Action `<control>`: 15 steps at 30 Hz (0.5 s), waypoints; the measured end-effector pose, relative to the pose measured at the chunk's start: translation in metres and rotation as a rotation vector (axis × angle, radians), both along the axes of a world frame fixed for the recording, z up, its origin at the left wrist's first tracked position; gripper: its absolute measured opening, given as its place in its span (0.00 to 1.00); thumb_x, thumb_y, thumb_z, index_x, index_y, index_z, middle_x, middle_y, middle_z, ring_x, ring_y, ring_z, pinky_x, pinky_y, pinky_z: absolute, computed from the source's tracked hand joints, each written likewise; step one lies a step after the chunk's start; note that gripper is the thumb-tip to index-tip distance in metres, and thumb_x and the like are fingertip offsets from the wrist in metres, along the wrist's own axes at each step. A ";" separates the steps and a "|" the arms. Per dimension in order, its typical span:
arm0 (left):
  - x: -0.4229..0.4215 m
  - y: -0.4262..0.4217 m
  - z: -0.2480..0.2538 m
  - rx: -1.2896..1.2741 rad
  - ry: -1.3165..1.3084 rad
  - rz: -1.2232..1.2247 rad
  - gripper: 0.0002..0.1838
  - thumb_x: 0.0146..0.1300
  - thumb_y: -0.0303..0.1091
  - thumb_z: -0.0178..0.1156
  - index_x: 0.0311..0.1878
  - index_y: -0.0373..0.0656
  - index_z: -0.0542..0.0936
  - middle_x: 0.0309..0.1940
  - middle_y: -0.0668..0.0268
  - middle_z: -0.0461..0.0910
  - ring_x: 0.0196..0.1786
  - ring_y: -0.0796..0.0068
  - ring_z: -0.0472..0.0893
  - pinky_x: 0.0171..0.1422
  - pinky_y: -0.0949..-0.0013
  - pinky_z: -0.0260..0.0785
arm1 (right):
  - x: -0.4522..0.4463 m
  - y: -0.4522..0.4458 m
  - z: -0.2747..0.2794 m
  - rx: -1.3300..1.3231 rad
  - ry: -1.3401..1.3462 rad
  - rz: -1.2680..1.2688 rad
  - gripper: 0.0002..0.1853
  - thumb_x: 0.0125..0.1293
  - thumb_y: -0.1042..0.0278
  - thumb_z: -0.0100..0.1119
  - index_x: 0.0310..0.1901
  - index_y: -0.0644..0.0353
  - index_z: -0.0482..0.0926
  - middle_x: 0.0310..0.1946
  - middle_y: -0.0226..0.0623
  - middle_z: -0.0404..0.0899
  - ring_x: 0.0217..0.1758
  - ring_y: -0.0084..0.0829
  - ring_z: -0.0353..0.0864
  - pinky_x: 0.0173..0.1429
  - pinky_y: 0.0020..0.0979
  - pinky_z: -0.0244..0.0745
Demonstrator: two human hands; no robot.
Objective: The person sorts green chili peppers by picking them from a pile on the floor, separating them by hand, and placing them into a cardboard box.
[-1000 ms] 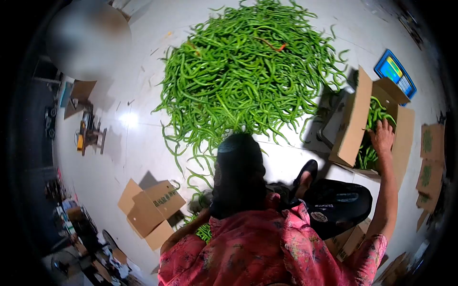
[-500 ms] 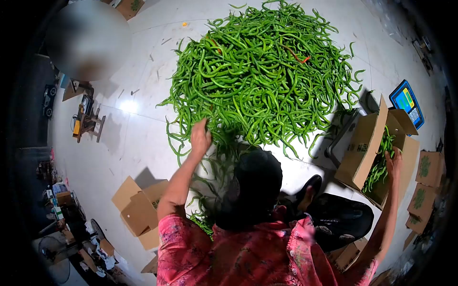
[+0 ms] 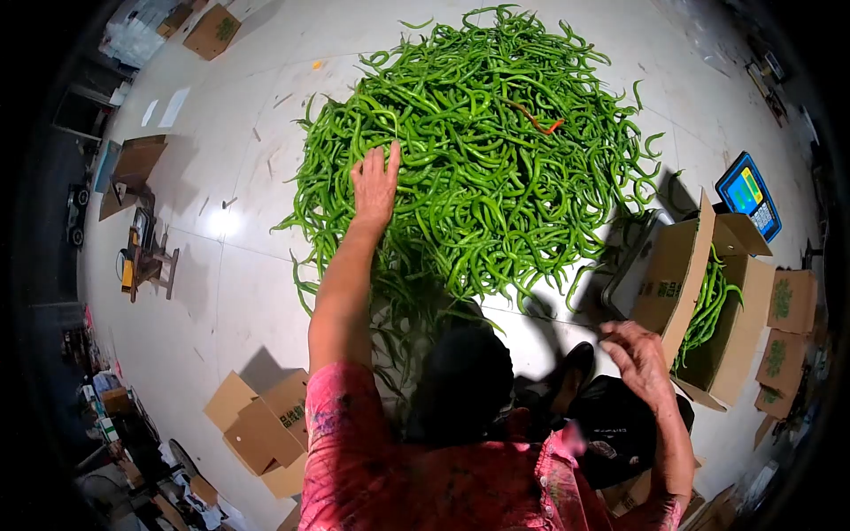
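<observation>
A large heap of long green chili peppers (image 3: 496, 168) lies on the pale floor, with one red pepper (image 3: 537, 121) among them. Over its near left side, my left hand (image 3: 374, 188) reaches with fingers stretched out and apart at the peppers. My right hand (image 3: 641, 361) is in the air just left of the open cardboard box (image 3: 666, 279), its fingers loosely bent and apart, with nothing visible in them. Inside that box is a bunch of green chili peppers (image 3: 707, 305). The head in a dark cap hides the near edge of the heap.
A blue scale display (image 3: 749, 196) stands behind the box at the right. Another open carton (image 3: 261, 425) sits at lower left. A small wooden stool (image 3: 152, 257) is on the left. More cartons (image 3: 791, 305) line the right side.
My right hand has come out of the box and moved left, leaving the peppers inside. My left hand has moved farther up over the heap, its fingers now spread.
</observation>
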State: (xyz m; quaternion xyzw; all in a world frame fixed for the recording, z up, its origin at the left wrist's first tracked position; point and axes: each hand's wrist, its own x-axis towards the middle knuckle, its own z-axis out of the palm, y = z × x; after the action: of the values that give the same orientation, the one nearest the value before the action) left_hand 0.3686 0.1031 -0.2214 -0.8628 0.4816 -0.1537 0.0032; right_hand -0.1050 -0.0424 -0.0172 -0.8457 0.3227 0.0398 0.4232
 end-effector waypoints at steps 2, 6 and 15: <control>0.001 -0.005 0.003 -0.018 -0.085 -0.064 0.40 0.57 0.21 0.54 0.74 0.50 0.56 0.66 0.56 0.64 0.70 0.59 0.63 0.68 0.51 0.54 | 0.005 0.001 -0.005 0.000 -0.008 0.087 0.15 0.62 0.72 0.63 0.49 0.69 0.78 0.40 0.52 0.81 0.42 0.47 0.82 0.48 0.39 0.76; 0.011 -0.012 0.011 -0.047 -0.112 -0.221 0.40 0.54 0.20 0.55 0.72 0.49 0.58 0.62 0.58 0.67 0.68 0.60 0.65 0.68 0.54 0.54 | 0.016 0.000 -0.007 0.080 0.021 0.101 0.15 0.62 0.72 0.62 0.49 0.69 0.78 0.40 0.52 0.81 0.43 0.50 0.81 0.49 0.41 0.76; 0.022 -0.022 0.011 -0.044 0.008 -0.217 0.55 0.36 0.18 0.69 0.73 0.49 0.58 0.59 0.58 0.68 0.59 0.54 0.69 0.63 0.53 0.58 | 0.026 0.006 -0.009 0.217 0.044 0.196 0.17 0.64 0.68 0.61 0.52 0.67 0.77 0.45 0.54 0.80 0.46 0.54 0.80 0.51 0.43 0.76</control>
State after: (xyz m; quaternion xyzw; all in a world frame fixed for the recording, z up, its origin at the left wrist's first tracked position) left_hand 0.3905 0.0812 -0.2105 -0.8059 0.5689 -0.1603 -0.0340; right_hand -0.0788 -0.0361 -0.0261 -0.8215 0.2415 0.1342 0.4988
